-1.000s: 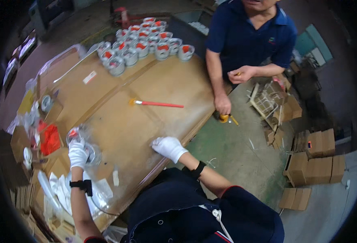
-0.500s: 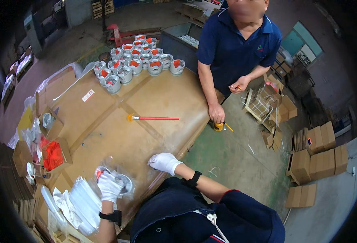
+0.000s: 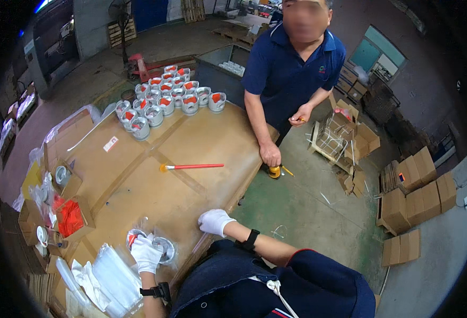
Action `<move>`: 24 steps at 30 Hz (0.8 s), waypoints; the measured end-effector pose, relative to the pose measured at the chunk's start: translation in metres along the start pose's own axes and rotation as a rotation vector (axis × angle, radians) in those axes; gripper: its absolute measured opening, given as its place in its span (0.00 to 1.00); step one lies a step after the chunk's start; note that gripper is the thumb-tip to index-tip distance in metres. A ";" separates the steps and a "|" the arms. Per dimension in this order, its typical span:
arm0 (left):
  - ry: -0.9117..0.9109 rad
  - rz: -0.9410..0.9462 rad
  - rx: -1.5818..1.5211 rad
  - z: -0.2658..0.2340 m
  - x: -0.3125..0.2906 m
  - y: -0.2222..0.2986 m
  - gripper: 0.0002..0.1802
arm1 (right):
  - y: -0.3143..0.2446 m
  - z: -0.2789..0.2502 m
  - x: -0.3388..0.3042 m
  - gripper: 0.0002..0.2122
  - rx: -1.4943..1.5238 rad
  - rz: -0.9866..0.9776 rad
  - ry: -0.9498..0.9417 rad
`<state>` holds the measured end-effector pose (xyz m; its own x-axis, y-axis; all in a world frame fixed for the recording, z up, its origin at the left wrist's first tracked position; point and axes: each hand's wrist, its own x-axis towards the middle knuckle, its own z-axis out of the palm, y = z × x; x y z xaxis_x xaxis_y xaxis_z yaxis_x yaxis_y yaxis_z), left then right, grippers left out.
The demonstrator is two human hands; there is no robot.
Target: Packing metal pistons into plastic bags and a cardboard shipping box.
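My white-gloved left hand (image 3: 147,255) grips a grey metal ring-shaped part (image 3: 165,250) in a clear plastic bag, near the table's front edge. Some orange-red shows beside its fingertips, and the hand covers the middle of the part. My right hand (image 3: 214,221), also gloved in white, rests at the table's edge with its fingers curled; nothing shows in it. Beyond both hands lies a brush (image 3: 196,166) with a red handle and yellowish bristles. Clear plastic bags (image 3: 114,270) are stacked left of my left forearm.
Grey metal housings (image 3: 190,104) with orange-red pieces cluster at the far end of the brown-covered table (image 3: 186,140). A co-worker (image 3: 292,69) stands at the right edge, one hand on a yellow tape measure (image 3: 274,172). Open cartons (image 3: 87,225), one holding red material, line the left side.
The whole view has shifted slightly. My right hand's fingers look more curled at the table edge. My left hand stays on the bagged metal part.
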<state>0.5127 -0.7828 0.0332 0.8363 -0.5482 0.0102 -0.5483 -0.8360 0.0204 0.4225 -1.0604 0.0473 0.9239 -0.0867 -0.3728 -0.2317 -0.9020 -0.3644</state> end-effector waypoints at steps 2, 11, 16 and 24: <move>0.042 0.009 0.020 0.000 0.001 0.002 0.19 | 0.006 -0.004 -0.006 0.12 -0.006 -0.016 0.015; -0.053 -0.053 0.018 0.001 0.002 -0.002 0.22 | 0.020 -0.272 -0.104 0.35 1.550 -0.200 1.294; -0.003 -0.025 -0.074 0.000 0.000 -0.002 0.22 | 0.040 -0.331 -0.173 0.38 1.602 -0.516 1.650; -0.047 -0.010 -0.075 0.010 0.005 -0.004 0.25 | 0.034 -0.311 -0.172 0.25 1.567 -0.514 1.778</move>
<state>0.5195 -0.7823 0.0235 0.8395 -0.5421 -0.0375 -0.5369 -0.8382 0.0955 0.3509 -1.2081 0.3643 0.0391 -0.9274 0.3721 0.8065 -0.1905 -0.5597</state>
